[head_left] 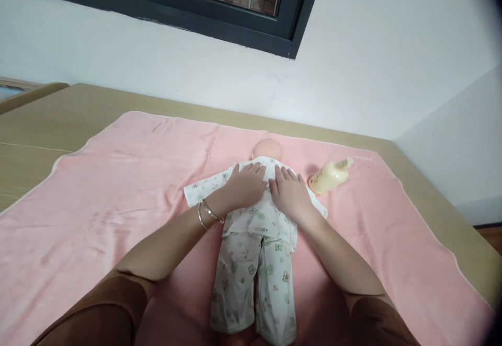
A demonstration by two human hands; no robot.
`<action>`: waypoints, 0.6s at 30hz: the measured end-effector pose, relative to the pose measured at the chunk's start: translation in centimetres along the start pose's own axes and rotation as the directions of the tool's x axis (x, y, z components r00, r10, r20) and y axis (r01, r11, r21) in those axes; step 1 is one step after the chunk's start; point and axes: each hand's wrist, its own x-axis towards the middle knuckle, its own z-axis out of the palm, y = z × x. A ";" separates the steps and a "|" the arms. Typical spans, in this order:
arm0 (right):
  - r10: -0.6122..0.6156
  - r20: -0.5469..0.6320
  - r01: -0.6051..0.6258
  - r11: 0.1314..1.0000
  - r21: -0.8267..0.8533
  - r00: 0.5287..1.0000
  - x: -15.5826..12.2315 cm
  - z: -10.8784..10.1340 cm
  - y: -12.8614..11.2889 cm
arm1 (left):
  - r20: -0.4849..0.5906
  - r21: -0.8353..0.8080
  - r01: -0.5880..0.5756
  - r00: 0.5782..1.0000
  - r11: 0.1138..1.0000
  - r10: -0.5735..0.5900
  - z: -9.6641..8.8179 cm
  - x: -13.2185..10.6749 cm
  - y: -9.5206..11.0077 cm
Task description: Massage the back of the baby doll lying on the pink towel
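Observation:
A baby doll [267, 150] in a white printed shirt and trousers [254, 278] lies on its back on a pink blanket [117, 189], head away from me. My left hand [245, 184] rests flat on the doll's chest, fingers stretched out, with bangles on the wrist. My right hand [289, 192] lies flat beside it on the right half of the chest, fingers also extended. Neither hand holds anything.
A pale yellow bottle [329, 176] lies on its side on the blanket just right of the doll's shoulder. The blanket covers a wooden surface [58, 111] against a white wall with a dark-framed window [235, 16] above.

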 end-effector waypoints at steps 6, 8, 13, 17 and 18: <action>-0.120 0.019 0.121 0.989 -0.081 0.993 -3.0 -1.0 -1.6 | 0.081 -0.005 -0.132 0.988 0.991 0.132 -1.9 -2.1 1.1; -0.108 -0.001 0.108 0.993 -0.045 0.994 -2.4 -1.3 -1.1 | 0.054 -0.010 -0.104 0.993 0.994 0.105 -1.5 -1.6 0.9; 0.008 0.005 -0.008 0.998 0.063 1.000 1.0 -0.8 1.1 | -0.025 -0.059 0.080 0.996 0.995 -0.081 0.3 0.7 -0.4; 0.028 0.015 -0.029 0.997 0.076 1.000 1.9 0.1 1.4 | -0.018 -0.062 0.115 0.993 0.991 -0.116 0.6 1.7 -1.2; 0.029 0.014 -0.030 0.997 0.071 0.999 1.9 0.3 1.3 | -0.020 -0.052 0.103 0.994 0.993 -0.104 0.6 1.7 -1.3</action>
